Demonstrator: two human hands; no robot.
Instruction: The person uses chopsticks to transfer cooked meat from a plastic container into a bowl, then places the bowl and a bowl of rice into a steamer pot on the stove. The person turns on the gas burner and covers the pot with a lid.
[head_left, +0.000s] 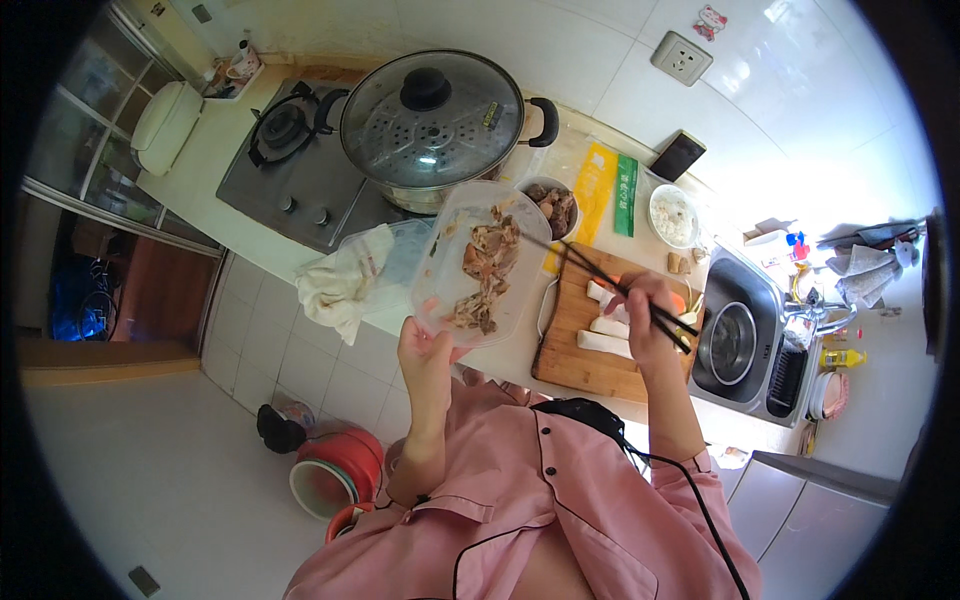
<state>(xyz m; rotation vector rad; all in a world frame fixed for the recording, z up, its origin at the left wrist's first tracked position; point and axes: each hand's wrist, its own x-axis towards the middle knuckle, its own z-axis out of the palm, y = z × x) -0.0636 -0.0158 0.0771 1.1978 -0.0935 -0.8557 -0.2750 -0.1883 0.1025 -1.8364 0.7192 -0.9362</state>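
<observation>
My left hand (429, 349) grips the near edge of a clear plastic container (487, 262), tilted up, with pieces of cooked meat (491, 251) inside. In my right hand (641, 311) is a pair of black chopsticks (592, 268), their tips by the container's right side. Behind that side stands a bowl of meat chunks (555, 206). Beneath my right hand lies a wooden cutting board (562, 364) with white peeled pieces (604, 343) and something orange, partly hidden by the hand.
A large lidded steamer pot (433, 127) stands on the gas stove (315, 180). A white cloth (337, 289) hangs over the counter edge. Right of the board is a sink (727, 330) with a metal basin. A bowl of rice (673, 216), a phone (679, 155) and yellow and green packets (625, 196) lie behind.
</observation>
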